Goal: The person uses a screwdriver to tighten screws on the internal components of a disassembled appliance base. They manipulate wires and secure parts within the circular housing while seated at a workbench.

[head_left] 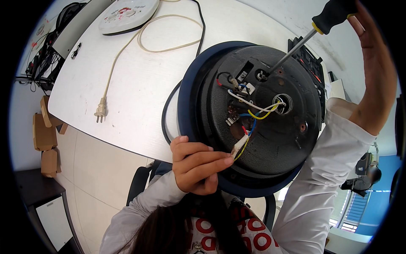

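Note:
A round black appliance base (270, 144) with a dark blue rim (186, 106) sits upturned at the table's edge in front of me. My right hand (370, 46) grips a screwdriver (332, 17) by its black and yellow handle, its fingers partly cut off by the picture's edge. The metal shaft slants down to a small recess (262, 75) in the base. My left hand (198, 165) is closed at the base's near-left side, fingertips on a whitish wire sleeve (240, 145). White, yellow, blue and red wires (264, 109) run over the base near a threaded round opening (284, 103).
A beige power cord with plug (100, 109) loops across the white table (84, 84). A white appliance part (127, 15) lies at the back. Behind the base is a black tool case (311, 63). Cardboard boxes (44, 131) stand left; another person (363, 182) is far right.

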### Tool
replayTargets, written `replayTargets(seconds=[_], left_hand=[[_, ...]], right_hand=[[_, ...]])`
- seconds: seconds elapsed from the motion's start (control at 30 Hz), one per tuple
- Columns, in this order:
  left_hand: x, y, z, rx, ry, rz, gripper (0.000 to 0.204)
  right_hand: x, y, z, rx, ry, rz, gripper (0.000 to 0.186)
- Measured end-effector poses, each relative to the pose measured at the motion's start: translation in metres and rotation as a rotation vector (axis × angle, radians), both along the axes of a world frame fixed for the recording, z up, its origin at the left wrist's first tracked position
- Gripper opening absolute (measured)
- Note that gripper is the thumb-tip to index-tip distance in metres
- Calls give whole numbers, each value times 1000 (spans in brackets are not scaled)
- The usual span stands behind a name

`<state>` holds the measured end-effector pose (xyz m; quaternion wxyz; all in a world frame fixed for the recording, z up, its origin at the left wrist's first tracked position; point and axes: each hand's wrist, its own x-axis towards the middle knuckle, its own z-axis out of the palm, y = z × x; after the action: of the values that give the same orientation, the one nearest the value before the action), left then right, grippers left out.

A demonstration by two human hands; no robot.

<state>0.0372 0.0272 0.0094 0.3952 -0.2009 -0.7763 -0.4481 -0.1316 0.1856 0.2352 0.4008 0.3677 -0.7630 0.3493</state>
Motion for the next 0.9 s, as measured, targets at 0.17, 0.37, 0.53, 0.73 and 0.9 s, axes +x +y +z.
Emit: replayTargets(seconds=[0.17, 0.37, 0.53, 0.73, 0.9], left_hand=[[0, 0, 0, -10, 1, 2, 35], [0, -1, -1, -1, -2, -3, 35], [0, 0, 0, 1, 3, -1, 36], [0, 0, 0, 4, 1, -1, 37], [0, 0, 0, 2, -1, -2, 37]], right_hand=[[0, 0, 0, -3, -3, 0, 57], [1, 1, 0, -3, 6, 6, 57], [1, 1, 2, -3, 11, 2, 57], [1, -1, 1, -1, 10, 6, 57], [1, -4, 0, 1, 11, 9, 57]])
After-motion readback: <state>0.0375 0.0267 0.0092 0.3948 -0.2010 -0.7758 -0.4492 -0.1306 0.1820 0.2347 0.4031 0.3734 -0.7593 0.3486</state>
